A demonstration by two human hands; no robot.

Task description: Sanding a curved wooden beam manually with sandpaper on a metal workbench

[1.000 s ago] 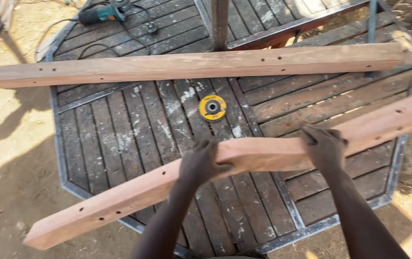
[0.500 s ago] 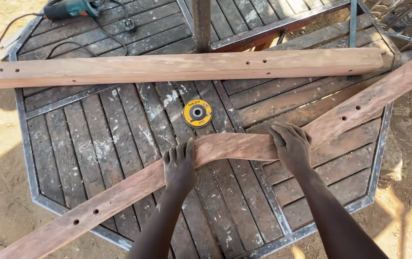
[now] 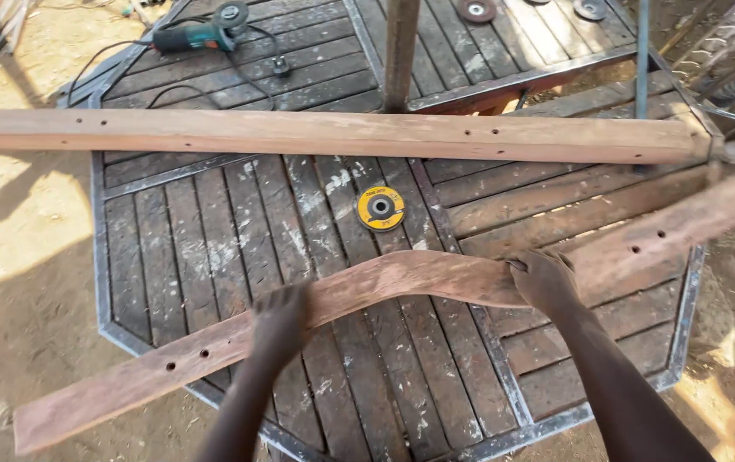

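A long curved wooden plank (image 3: 402, 278) with drilled holes lies diagonally across a slatted wood-and-metal panel (image 3: 213, 248). My right hand (image 3: 543, 278) grips its upper edge near the middle. My left hand (image 3: 280, 315) rests on the plank further left, blurred; whether its fingers close around the wood I cannot tell. A straight wooden beam (image 3: 333, 135) with small holes lies across the panel beyond the plank. Between the two sits a yellow grinding disc (image 3: 380, 208) flat on the slats.
An angle grinder (image 3: 201, 32) with a black cable lies at the far left of the panel. A metal post (image 3: 402, 51) stands at top centre. More discs (image 3: 476, 10) lie at the far side. Sandy ground (image 3: 17, 257) surrounds the panel.
The plank has turned from its broad pale face to a darker curved side and dropped lower toward the panel. Both hands shifted with it; the left hand slid leftward.
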